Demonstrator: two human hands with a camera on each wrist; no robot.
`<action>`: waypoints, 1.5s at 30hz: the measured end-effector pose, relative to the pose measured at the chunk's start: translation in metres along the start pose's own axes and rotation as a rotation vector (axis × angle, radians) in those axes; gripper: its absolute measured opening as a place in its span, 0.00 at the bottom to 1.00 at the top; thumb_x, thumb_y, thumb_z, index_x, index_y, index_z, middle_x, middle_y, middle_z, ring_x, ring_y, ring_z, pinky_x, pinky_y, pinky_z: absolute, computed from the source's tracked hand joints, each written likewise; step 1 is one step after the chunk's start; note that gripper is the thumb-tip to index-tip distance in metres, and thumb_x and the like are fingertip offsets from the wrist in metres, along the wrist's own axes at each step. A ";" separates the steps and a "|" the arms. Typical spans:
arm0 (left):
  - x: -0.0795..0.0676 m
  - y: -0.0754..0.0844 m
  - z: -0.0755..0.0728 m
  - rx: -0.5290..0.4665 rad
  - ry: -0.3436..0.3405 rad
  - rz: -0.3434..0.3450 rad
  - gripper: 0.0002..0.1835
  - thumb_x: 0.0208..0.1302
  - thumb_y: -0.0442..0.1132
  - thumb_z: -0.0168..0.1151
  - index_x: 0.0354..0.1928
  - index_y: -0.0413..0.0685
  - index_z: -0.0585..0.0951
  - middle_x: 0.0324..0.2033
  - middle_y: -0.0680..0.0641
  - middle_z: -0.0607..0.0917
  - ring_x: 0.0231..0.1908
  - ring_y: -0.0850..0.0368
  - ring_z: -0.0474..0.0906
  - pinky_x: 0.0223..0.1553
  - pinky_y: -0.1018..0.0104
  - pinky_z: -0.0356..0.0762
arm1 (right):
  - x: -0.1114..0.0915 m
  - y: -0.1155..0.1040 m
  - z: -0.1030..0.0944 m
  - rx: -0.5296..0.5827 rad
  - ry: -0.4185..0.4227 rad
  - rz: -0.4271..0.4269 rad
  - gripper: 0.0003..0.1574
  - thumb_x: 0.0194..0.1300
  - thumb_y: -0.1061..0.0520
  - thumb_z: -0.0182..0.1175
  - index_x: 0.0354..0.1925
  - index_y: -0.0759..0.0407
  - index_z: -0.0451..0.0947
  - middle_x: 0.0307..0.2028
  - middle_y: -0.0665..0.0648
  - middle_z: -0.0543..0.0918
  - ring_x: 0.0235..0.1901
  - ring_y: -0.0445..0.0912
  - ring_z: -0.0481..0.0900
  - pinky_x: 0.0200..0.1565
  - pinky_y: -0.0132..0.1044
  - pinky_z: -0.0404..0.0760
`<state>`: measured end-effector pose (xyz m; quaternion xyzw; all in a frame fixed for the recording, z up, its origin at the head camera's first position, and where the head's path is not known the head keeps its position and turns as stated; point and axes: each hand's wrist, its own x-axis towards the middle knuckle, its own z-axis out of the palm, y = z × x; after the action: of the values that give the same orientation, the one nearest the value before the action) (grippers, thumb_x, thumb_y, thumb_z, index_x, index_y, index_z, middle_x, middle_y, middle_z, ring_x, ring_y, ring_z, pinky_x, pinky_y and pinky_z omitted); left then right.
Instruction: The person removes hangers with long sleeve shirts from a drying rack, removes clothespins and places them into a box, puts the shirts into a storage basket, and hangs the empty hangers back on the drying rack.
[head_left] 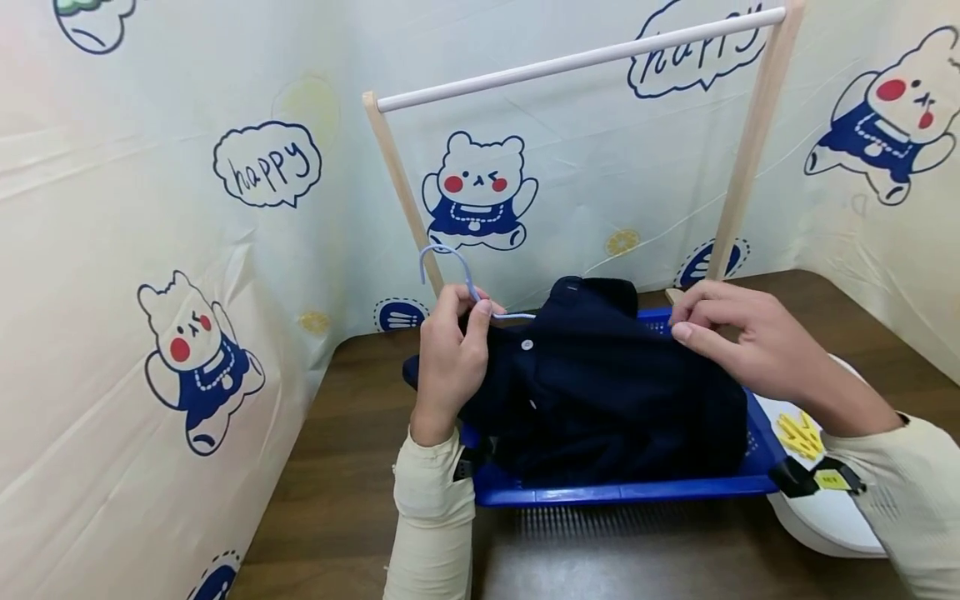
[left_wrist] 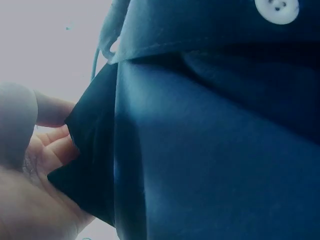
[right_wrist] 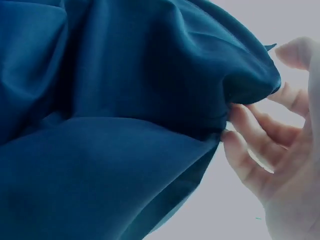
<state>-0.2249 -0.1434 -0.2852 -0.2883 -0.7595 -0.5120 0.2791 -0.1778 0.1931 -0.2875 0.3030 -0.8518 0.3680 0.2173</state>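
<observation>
The left hand (head_left: 452, 358) and right hand (head_left: 750, 342), both narrowed, face a pale wooden rack (head_left: 751, 154). Over a blue plastic basket (head_left: 615, 494) lies a navy cloth garment (head_left: 622, 400), the right gripping its edge; the left pinches a slim light-blue hanger (head_left: 468, 273) (mostly hidden), seemingly partly inserted, not yet racked.

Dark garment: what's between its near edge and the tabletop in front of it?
The blue basket. In the head view, its rim runs between the near edge of the dark garment and the brown tabletop.
</observation>
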 end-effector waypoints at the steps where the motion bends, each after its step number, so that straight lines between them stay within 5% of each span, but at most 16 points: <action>1: 0.000 0.000 0.000 -0.002 -0.008 0.015 0.04 0.75 0.31 0.55 0.44 0.34 0.75 0.35 0.44 0.88 0.43 0.55 0.82 0.45 0.58 0.74 | 0.003 0.000 0.000 0.023 -0.039 0.036 0.13 0.69 0.66 0.62 0.34 0.48 0.82 0.36 0.47 0.80 0.38 0.41 0.75 0.41 0.30 0.73; 3: -0.001 0.000 0.001 0.006 -0.027 0.040 0.03 0.74 0.29 0.56 0.43 0.34 0.75 0.34 0.44 0.87 0.41 0.54 0.82 0.45 0.58 0.75 | 0.009 0.000 0.002 0.069 -0.116 0.121 0.06 0.73 0.62 0.60 0.42 0.52 0.83 0.35 0.48 0.81 0.35 0.43 0.77 0.37 0.31 0.76; 5: -0.001 0.000 0.001 0.025 -0.039 0.062 0.03 0.73 0.29 0.57 0.43 0.35 0.75 0.34 0.43 0.87 0.40 0.55 0.82 0.47 0.58 0.76 | 0.015 0.000 0.005 0.074 -0.169 0.196 0.11 0.75 0.58 0.59 0.52 0.57 0.81 0.36 0.49 0.82 0.34 0.45 0.77 0.36 0.33 0.78; 8: -0.001 0.001 0.002 0.057 -0.048 0.081 0.04 0.73 0.30 0.59 0.43 0.36 0.75 0.35 0.43 0.86 0.39 0.55 0.81 0.47 0.59 0.76 | 0.025 0.001 0.012 0.051 -0.204 0.196 0.10 0.75 0.55 0.59 0.49 0.57 0.82 0.34 0.49 0.80 0.33 0.46 0.76 0.35 0.35 0.77; 12: -0.004 0.001 0.000 0.083 -0.043 0.063 0.05 0.70 0.30 0.62 0.42 0.37 0.75 0.37 0.43 0.87 0.41 0.54 0.82 0.50 0.58 0.77 | 0.029 0.004 0.021 0.026 -0.134 0.052 0.09 0.72 0.62 0.61 0.34 0.50 0.80 0.30 0.48 0.74 0.30 0.43 0.72 0.32 0.35 0.71; 15: -0.006 0.000 -0.001 0.115 -0.026 0.024 0.06 0.68 0.31 0.66 0.41 0.39 0.78 0.37 0.45 0.87 0.45 0.55 0.82 0.53 0.57 0.76 | 0.025 0.005 0.024 0.017 -0.060 -0.021 0.13 0.69 0.70 0.60 0.40 0.53 0.83 0.36 0.47 0.79 0.34 0.40 0.74 0.38 0.28 0.73; 20: -0.005 -0.002 -0.003 0.172 0.042 -0.011 0.07 0.66 0.35 0.70 0.40 0.41 0.80 0.35 0.48 0.88 0.44 0.55 0.82 0.49 0.55 0.76 | 0.020 0.005 0.022 -0.010 -0.001 -0.001 0.20 0.71 0.72 0.54 0.53 0.56 0.83 0.43 0.49 0.84 0.36 0.41 0.77 0.44 0.23 0.73; 25: -0.001 -0.003 -0.003 0.222 0.126 0.019 0.07 0.66 0.37 0.70 0.38 0.42 0.80 0.31 0.48 0.86 0.35 0.54 0.79 0.36 0.55 0.74 | 0.017 0.001 0.018 -0.086 0.093 0.026 0.19 0.73 0.69 0.51 0.53 0.57 0.83 0.48 0.54 0.86 0.41 0.40 0.80 0.47 0.21 0.71; 32: 0.002 -0.002 -0.001 0.172 0.191 0.070 0.07 0.68 0.37 0.67 0.37 0.40 0.81 0.31 0.47 0.85 0.32 0.54 0.78 0.35 0.56 0.75 | 0.007 -0.002 0.018 -0.161 0.198 -0.063 0.19 0.65 0.75 0.54 0.48 0.61 0.83 0.45 0.56 0.86 0.39 0.41 0.78 0.52 0.18 0.68; 38: -0.003 0.002 0.004 0.125 0.244 0.125 0.06 0.68 0.34 0.67 0.37 0.37 0.81 0.32 0.46 0.86 0.36 0.53 0.81 0.44 0.56 0.78 | -0.001 -0.002 0.018 -0.173 0.185 -0.125 0.22 0.55 0.77 0.63 0.46 0.61 0.84 0.45 0.59 0.87 0.42 0.41 0.79 0.54 0.17 0.66; 45: 0.001 0.002 0.005 0.099 0.223 0.217 0.06 0.68 0.34 0.67 0.37 0.37 0.82 0.34 0.44 0.86 0.37 0.55 0.81 0.47 0.58 0.78 | -0.001 0.003 0.010 -0.096 0.153 -0.073 0.26 0.56 0.78 0.66 0.50 0.58 0.86 0.47 0.55 0.86 0.46 0.32 0.77 0.49 0.19 0.73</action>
<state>-0.2245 -0.1380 -0.2851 -0.2959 -0.7125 -0.4697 0.4292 -0.1805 0.1874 -0.2961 0.2940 -0.8378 0.3405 0.3092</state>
